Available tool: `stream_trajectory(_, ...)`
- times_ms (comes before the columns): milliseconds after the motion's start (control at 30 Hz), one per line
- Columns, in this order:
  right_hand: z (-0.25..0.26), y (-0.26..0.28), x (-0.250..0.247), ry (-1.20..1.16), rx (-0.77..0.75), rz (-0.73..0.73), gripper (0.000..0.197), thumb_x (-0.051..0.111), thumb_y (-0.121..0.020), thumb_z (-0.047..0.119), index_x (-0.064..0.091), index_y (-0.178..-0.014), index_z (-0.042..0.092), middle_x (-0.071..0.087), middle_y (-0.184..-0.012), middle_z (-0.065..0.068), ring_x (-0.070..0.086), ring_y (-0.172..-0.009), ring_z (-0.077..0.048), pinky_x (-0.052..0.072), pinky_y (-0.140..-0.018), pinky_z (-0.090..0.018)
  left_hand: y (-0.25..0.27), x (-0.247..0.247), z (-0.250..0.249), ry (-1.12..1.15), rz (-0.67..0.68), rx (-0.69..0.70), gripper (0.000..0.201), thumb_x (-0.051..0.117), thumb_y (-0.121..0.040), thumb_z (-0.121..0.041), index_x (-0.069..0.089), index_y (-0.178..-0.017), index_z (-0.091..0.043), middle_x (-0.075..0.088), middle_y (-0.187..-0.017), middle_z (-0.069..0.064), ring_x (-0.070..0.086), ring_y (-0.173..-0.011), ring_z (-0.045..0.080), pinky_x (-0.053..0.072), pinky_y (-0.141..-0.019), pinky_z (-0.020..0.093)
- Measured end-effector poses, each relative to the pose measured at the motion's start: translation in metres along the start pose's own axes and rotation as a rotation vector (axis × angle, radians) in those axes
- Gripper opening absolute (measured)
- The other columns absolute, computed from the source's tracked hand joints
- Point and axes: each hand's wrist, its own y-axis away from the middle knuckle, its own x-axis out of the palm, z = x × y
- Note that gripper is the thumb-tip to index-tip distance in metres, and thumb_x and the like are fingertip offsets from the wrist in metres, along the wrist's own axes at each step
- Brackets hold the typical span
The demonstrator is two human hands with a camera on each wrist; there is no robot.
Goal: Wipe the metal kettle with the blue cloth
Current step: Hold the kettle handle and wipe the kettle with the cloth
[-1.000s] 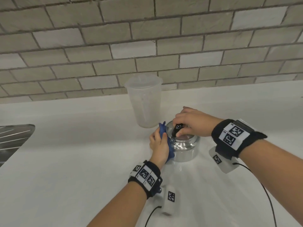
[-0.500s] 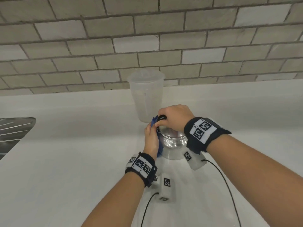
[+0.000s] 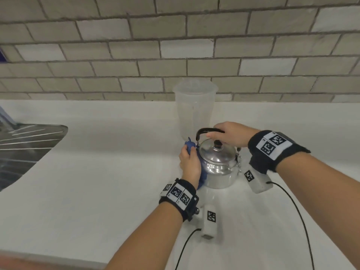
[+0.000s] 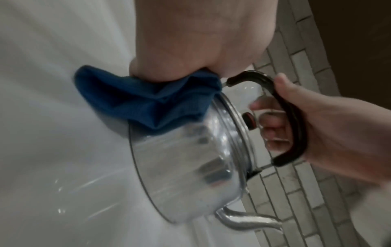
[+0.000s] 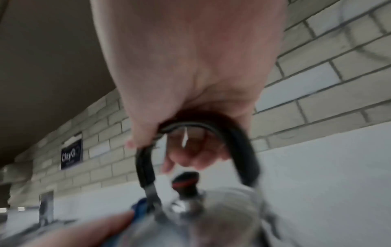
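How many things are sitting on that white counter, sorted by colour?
Shiny metal: 1, the kettle
Blue: 1, the cloth pressed to the kettle's side
Clear plastic: 1, the jug behind the kettle
Total: 3
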Motion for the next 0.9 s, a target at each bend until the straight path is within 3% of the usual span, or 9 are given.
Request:
stream_trajectory(100, -0.007, 0.003, 0.009, -0.01, 0.015, -0.062, 0.038, 0.044, -0.095, 0.048, 0.051, -0.082, 0.013, 0.054, -0.07, -0.001, 0.051, -0.065, -0.017, 0.037, -0.055, -0.025, 0.005, 0.011, -0.001, -0.027, -0.082, 0.003, 0.037, 0.034, -0.099, -0.04, 0.049, -0.13, -0.029, 0.054, -0.133, 0.006, 0.05, -0.123, 0.03, 0.037, -0.107, 0.047)
stream_trajectory(233, -0.004, -0.005, 0.015, -0.036, 0.11, -0.178, 0.039, 0.042, -0.096, 0.047, 0.048, -0.081, 0.011, 0.05, -0.067, 0.0, 0.048, -0.062, -0.016, 0.034, -0.054, -0.027, 0.028, 0.026, 0.002, -0.141, -0.192, 0.023, 0.044, 0.033, -0.103, -0.033, 0.036, -0.146, -0.023, 0.035, -0.15, 0.001, 0.032, -0.133, 0.03, 0.026, -0.107, 0.039)
stream_trajectory(367, 0.007, -0.013, 0.024, -0.186, 0.216, -0.231, 0.039, 0.041, -0.098, 0.041, 0.051, -0.088, 0.005, 0.056, -0.074, -0.008, 0.053, -0.074, -0.027, 0.037, -0.067, -0.031, 0.048, 0.043, 0.005, -0.165, -0.269, -0.06, 0.051, 0.046, -0.099, -0.03, 0.031, -0.147, -0.02, 0.028, -0.153, 0.003, 0.028, -0.134, 0.03, 0.024, -0.107, 0.037)
stream_trajectory(467, 0.013, -0.022, 0.03, -0.378, 0.288, -0.22, 0.034, 0.042, -0.098, 0.036, 0.049, -0.081, 0.007, 0.053, -0.069, -0.009, 0.055, -0.074, -0.028, 0.041, -0.067, -0.034, 0.057, 0.049, 0.002, -0.193, -0.317, -0.115, 0.054, 0.056, -0.094, -0.031, 0.037, -0.144, -0.019, 0.033, -0.151, 0.005, 0.035, -0.128, 0.031, 0.029, -0.102, 0.035)
stream_trajectory(567, 0.015, -0.018, 0.025, -0.665, 0.276, -0.224, 0.023, 0.042, -0.098, 0.026, 0.048, -0.106, 0.005, 0.047, -0.063, -0.008, 0.049, -0.055, -0.024, 0.044, -0.052, -0.032, 0.056, 0.033, 0.009, -0.242, -0.223, -0.02, 0.052, 0.051, -0.097, -0.034, 0.034, -0.145, -0.021, 0.03, -0.151, 0.003, 0.033, -0.13, 0.03, 0.028, -0.104, 0.036)
stream_trajectory(633, 0.008, -0.007, 0.013, -0.838, 0.176, -0.185, 0.028, 0.036, -0.099, 0.011, 0.045, -0.126, 0.011, 0.054, -0.07, -0.013, 0.055, -0.06, -0.023, 0.05, -0.053, -0.028, 0.042, 0.018, 0.009, -0.272, -0.164, 0.066, 0.05, 0.044, -0.099, -0.036, 0.035, -0.146, -0.021, 0.032, -0.151, 0.002, 0.033, -0.134, 0.029, 0.026, -0.11, 0.04)
stream_trajectory(700, -0.006, 0.0, 0.001, -0.637, -0.057, -0.068, 0.044, 0.038, -0.093, -0.006, 0.051, -0.129, 0.016, 0.06, -0.098, -0.014, 0.061, -0.088, -0.024, 0.053, -0.073, -0.019, 0.02, 0.007, 0.003, -0.207, -0.104, 0.104, 0.042, 0.043, -0.099, -0.038, 0.043, -0.138, -0.023, 0.047, -0.139, 0.001, 0.043, -0.129, 0.027, 0.032, -0.109, 0.042)
stream_trajectory(800, -0.025, -0.001, -0.003, 0.175, -0.314, -0.016, 0.044, 0.057, -0.084, -0.006, 0.058, -0.11, 0.028, 0.032, -0.142, -0.004, 0.039, -0.131, -0.024, 0.038, -0.101, -0.021, -0.002, 0.002, -0.005, -0.044, -0.021, 0.091, 0.021, 0.047, -0.097, -0.035, 0.05, -0.118, -0.029, 0.058, -0.108, -0.008, 0.056, -0.109, 0.019, 0.043, -0.097, 0.035)
stream_trajectory(900, -0.022, -0.004, -0.001, 0.513, -0.394, -0.083, 0.034, 0.069, -0.079, 0.009, 0.044, -0.095, 0.027, 0.013, -0.157, -0.001, 0.041, -0.132, -0.029, 0.047, -0.097, -0.04, -0.007, -0.001, 0.001, -0.03, 0.035, 0.121, 0.035, 0.046, -0.097, -0.037, 0.049, -0.128, -0.022, 0.058, -0.118, 0.001, 0.057, -0.112, 0.021, 0.044, -0.101, 0.038)
